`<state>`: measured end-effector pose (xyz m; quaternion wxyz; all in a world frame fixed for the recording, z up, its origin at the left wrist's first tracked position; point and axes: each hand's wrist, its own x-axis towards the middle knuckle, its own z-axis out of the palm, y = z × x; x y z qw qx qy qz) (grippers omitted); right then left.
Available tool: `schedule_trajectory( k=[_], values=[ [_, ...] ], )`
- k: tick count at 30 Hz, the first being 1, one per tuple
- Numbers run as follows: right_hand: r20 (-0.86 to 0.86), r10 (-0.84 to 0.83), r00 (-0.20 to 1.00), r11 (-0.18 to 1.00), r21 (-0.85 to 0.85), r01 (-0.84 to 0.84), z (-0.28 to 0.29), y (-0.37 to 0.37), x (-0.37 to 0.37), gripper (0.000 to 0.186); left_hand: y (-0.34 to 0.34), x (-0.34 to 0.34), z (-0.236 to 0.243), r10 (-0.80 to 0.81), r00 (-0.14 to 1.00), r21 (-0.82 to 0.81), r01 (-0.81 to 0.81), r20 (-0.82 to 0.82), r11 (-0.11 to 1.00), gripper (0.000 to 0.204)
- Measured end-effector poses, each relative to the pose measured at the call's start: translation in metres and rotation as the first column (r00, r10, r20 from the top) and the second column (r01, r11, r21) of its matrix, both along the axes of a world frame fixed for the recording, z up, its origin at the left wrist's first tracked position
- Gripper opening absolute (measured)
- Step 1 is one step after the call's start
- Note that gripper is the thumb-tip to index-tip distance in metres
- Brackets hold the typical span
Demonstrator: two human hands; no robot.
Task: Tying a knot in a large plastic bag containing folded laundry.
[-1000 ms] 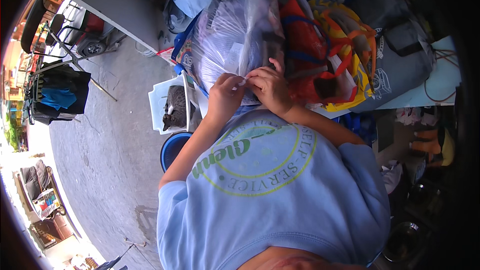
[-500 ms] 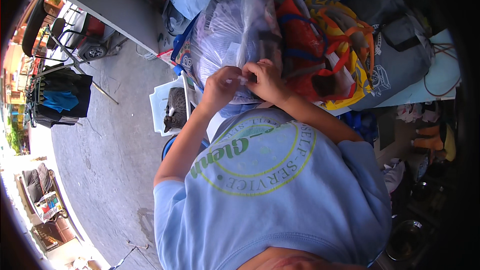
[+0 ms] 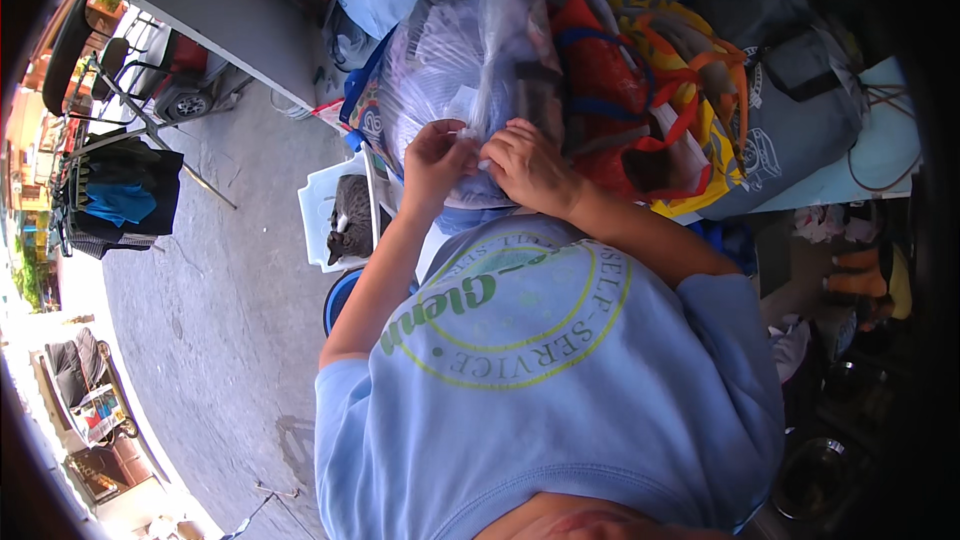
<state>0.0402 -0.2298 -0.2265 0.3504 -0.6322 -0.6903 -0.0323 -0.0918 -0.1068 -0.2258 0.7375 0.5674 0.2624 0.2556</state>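
Note:
A large clear plastic bag (image 3: 440,60) stuffed with folded pale laundry stands in front of me. Its gathered plastic runs up the middle, and a small white slip shows inside or on it. My left hand (image 3: 440,158) pinches the bunched plastic at the near side of the bag. Close beside it, my right hand (image 3: 525,165) has its fingers curled on the same gathered plastic. Between the two hands a little twisted white end sticks out; whether it is a knot I cannot tell.
Right of the bag lie a red bag (image 3: 610,90), a yellow bag (image 3: 690,110) and a dark grey bag (image 3: 790,120). A cat (image 3: 350,215) rests in a white plastic bin (image 3: 316,210) at the left. Farther left stands a rack with hanging clothes (image 3: 130,190).
My left hand has turned, with its fingers now bent over the plastic. The right hand has shifted slightly lower and turned its back up. The bag has barely moved.

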Motion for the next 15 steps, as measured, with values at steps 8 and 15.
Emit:
schedule_trajectory(
  k=[8,15],
  values=[
    [-0.209,-0.107,0.972,0.992,-0.084,0.091,-0.002,0.007,-0.001,0.01,-0.012,-0.019,0.002,0.083,0.996,0.438,-0.058,-0.038,0.897,0.012],
    [-0.327,-0.194,0.925,0.974,-0.177,0.142,-0.005,0.009,-0.004,0.01,-0.03,-0.021,0.006,0.181,0.974,0.548,-0.078,-0.137,0.833,0.013]
  ],
)
